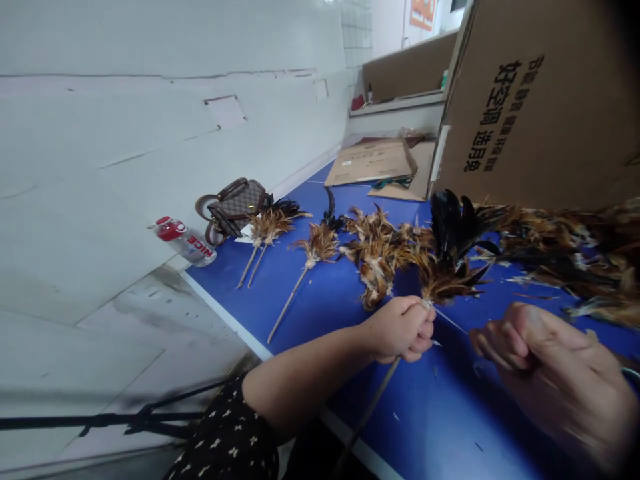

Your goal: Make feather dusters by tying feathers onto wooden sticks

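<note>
My left hand [403,328] is closed round the thin stick of a feather duster [450,257], gripping just below its tuft of brown and black feathers. The stick runs down past the near edge of the blue table [320,300]. My right hand [555,373] hovers close to the camera at the right, blurred, its fingers curled; a thin white thread [450,320] runs from the duster toward it, and I cannot make out whether it grips it. A heap of loose brown feathers [575,253] lies beyond the right hand.
Three finished dusters [313,250] lie on the table's left part, beside a loose feather pile [377,257]. A brown handbag [233,207] and a red-capped bottle [184,241] sit at the left end. A big cardboard box [540,100] stands at the right, flat cartons [373,160] behind.
</note>
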The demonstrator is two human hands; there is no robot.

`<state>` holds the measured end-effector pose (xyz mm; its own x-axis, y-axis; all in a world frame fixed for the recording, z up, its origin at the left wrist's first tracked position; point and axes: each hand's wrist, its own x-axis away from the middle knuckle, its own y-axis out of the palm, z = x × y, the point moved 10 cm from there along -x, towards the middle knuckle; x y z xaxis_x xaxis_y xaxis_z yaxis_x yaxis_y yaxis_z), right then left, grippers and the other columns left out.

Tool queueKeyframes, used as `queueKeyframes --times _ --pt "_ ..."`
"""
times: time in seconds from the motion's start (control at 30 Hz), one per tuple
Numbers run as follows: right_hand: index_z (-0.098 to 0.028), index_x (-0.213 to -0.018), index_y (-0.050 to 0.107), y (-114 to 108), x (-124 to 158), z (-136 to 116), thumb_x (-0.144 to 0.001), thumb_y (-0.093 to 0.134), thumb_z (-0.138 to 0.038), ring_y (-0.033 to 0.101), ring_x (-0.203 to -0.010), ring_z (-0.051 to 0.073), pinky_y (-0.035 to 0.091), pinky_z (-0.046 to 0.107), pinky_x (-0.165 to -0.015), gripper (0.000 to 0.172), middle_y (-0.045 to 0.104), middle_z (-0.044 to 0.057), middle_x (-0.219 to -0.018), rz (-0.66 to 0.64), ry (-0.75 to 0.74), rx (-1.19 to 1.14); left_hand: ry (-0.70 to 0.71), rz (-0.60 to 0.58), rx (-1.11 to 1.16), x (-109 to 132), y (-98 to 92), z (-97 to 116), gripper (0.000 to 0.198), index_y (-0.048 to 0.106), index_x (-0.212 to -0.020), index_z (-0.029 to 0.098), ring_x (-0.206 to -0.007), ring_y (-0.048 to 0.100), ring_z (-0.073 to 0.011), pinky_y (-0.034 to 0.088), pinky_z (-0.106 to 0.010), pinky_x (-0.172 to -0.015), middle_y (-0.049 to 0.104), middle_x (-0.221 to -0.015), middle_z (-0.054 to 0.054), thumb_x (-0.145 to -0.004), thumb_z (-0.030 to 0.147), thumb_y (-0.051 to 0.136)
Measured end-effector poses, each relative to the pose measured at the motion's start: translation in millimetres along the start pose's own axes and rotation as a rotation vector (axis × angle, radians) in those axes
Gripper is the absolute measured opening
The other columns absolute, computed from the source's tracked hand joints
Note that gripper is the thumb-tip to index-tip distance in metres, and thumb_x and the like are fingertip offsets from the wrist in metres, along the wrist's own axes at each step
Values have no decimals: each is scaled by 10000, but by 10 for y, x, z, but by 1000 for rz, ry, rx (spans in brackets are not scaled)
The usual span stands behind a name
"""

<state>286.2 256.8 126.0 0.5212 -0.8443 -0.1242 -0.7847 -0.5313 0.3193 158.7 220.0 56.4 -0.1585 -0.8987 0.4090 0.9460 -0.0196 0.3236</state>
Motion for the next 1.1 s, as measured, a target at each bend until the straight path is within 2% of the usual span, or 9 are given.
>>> queueKeyframes --times 0.37,0.53,0.6,0.7,0.77,0.9,0.97,1.1 --pt "-255 -668 576 24 142 30 -1065 617 -476 362 -563 179 366 376 -528 456 363 0 -608 40 32 -8 46 9 -33 2 -46 10 161 406 -863 247 -430 261 -56 196 -163 -400 334 -657 97 -925 304 543" --pt "-249 -689 538 35 30 22 -1054 634 -534 344 -560 160 373 344 -539 474 366 -17 -613 65 -21 8 33 21 -37 -45 -92 26 111 435 -881 239 -421 255 -50 186 -155 -397 351 -660 94 -893 264 542" --pt "-252 -707 545 -18 -75 63 -1049 627 -602 379 -579 164 373 333 -547 496 414 -13 -626 76 -52 133 31 36 -14 -102 -124 -2 110 443 -892 238 -423 246 -48 177 -152 -403 349 -662 96 -887 266 549" --pt "-258 -842 630 -74 -205 161 -1074 563 -654 478 -640 180 399 331 -588 463 553 7 -706 23 -103 473 46 23 23 -195 -119 -78 146 457 -931 241 -431 252 -47 186 -147 -421 358 -670 98 -894 308 581" --pt "-257 -926 665 -86 -239 189 -1085 562 -611 566 -734 200 458 346 -685 402 645 30 -816 -20 -195 690 43 -3 46 -240 -90 -146 188 459 -948 243 -436 266 -47 211 -146 -430 382 -678 95 -896 348 606" --pt "-251 -911 679 -99 -240 263 -1073 556 -466 655 -857 248 504 383 -804 295 709 72 -905 -52 -378 990 60 -1 56 -300 -93 -222 138 478 -947 228 -430 318 -57 325 -178 -421 494 -702 56 -916 338 555" --pt "-250 -900 676 -104 -252 377 -1056 537 -399 675 -847 251 511 379 -794 257 729 82 -913 -93 -381 1079 78 -15 24 -343 -89 -249 106 498 -961 213 -432 367 -65 405 -209 -429 565 -732 24 -933 312 527" --pt "-257 -860 665 -134 -265 592 -1048 514 -366 669 -718 213 474 343 -706 266 740 44 -815 -172 -269 1139 163 -48 -65 -433 -104 -269 150 505 -974 196 -451 475 -88 521 -272 -461 625 -751 -8 -985 344 528"
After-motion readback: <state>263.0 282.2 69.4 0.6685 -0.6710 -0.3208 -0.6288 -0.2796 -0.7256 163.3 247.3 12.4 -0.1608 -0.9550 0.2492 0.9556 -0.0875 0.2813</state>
